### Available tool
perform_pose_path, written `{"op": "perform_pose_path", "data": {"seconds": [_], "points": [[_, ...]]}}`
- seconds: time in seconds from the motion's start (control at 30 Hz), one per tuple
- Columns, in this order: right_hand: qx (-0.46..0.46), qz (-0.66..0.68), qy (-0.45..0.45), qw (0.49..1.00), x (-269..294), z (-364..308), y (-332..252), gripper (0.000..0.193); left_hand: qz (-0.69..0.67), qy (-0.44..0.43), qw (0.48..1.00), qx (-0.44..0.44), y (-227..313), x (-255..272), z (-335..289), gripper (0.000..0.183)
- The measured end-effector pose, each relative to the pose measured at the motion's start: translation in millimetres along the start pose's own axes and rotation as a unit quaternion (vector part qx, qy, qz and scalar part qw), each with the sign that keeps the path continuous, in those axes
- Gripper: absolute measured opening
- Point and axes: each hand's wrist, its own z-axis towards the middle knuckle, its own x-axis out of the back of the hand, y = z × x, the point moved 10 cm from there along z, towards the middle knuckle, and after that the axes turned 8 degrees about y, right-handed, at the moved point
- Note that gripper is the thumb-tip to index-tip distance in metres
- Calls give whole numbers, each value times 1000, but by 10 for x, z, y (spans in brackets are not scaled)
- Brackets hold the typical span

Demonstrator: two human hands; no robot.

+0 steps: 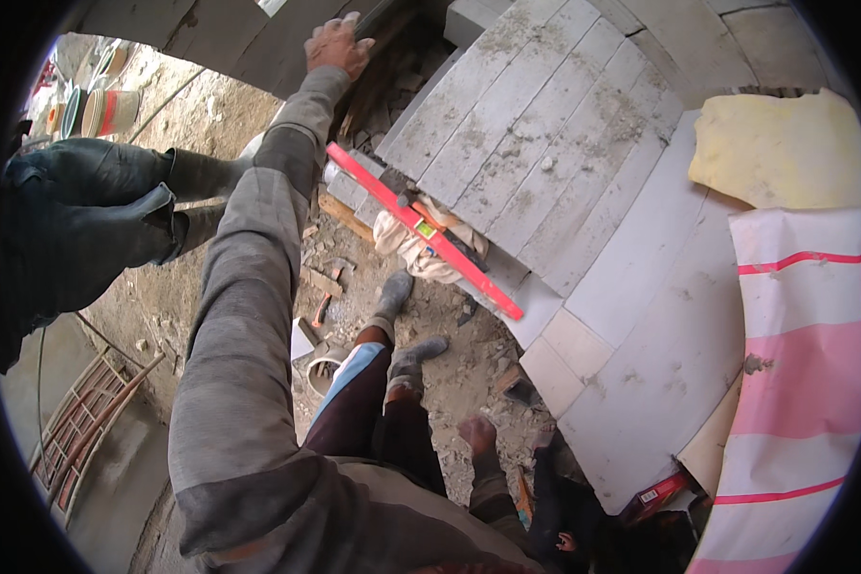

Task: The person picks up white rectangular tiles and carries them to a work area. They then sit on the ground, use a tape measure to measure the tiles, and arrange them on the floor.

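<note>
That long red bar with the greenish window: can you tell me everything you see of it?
The red bar looks like a spirit level: straight, slim and smooth, perhaps painted metal, with a yellow-green vial near its middle. It slants from upper left to lower right in view, beside the grey blocks. It seems to lie over crumpled pale cloth and an orange-and-black object; exact contact is unclear.

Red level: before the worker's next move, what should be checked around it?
1. Left hand off the level: ok, up by the grey wall.
2. Right hand off the level: ok, low near the body.
3. Bubble centred: cannot tell, too small.
4. Blocks clean on top: not ok, crumbs lie there.
5. Ground clear: not ok, rubble and an orange-handled tool.
</note>
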Motion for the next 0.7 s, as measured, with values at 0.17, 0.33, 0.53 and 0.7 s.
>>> {"op": "perform_pose_path", "data": {"seconds": [0.17, 0.33, 0.53, 0.7], "points": [[38, -1, -37, 999, -643, 58, -519, 34, -215, -51, 972, 77, 449, -41, -1245, 57], [160, 23, -169, 972, -1954, -275, -2145, 47, -364, -132, 878, 280, 285, -421, -2165, 62], [183, 97, -230, 951, -3112, -269, -3378, 55, -460, -107, 814, 338, 119, -798, -2474, 57], [78, 323, -345, 878, -3721, -56, -3888, 73, -429, -95, 832, 339, 183, -662, -2379, 54]]}}
